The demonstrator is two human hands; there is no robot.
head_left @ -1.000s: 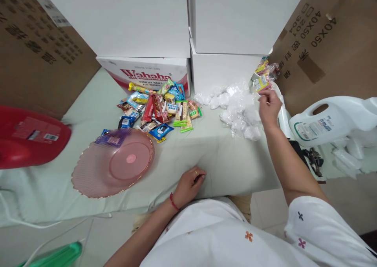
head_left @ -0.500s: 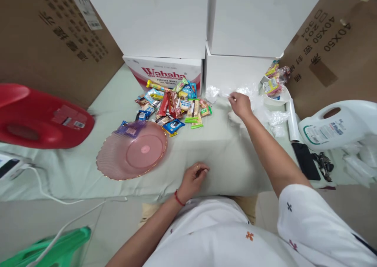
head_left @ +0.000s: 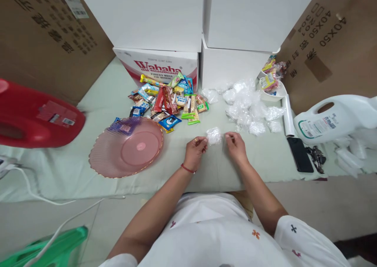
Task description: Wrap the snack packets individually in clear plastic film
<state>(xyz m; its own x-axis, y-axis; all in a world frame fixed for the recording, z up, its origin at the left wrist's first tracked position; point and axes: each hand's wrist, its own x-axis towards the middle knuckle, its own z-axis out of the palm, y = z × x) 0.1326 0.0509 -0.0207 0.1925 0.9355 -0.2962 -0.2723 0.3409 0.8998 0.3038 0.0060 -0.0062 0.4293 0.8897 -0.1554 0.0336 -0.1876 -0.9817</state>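
Note:
Between my hands is a small crumpled bundle of clear plastic film (head_left: 214,136). My left hand (head_left: 194,154) pinches its left edge between thumb and forefinger. My right hand (head_left: 236,148) is just beyond the bundle's right side, thumb and fingers drawn together; whether a thin edge of film is in them cannot be made out. Farther back on the right lies a heap of similar clear plastic bundles (head_left: 246,106). A pink, gold-rimmed plastic bowl (head_left: 101,163) sits to the left of my left hand. Behind it is a pile of wrapped snacks (head_left: 167,102).
White boxes (head_left: 232,68) and a Wahaha carton (head_left: 159,66) stand at the back. A red jug (head_left: 55,117) is on the left. On the right are a white container of snacks (head_left: 277,95), a white roll (head_left: 288,116), a white jug (head_left: 332,119), a black phone (head_left: 300,155) and keys (head_left: 317,157).
My right hand has come back from the plastic heap towards me, and one bundle is now between my hands. My left hand has moved forward and pinches that bundle.

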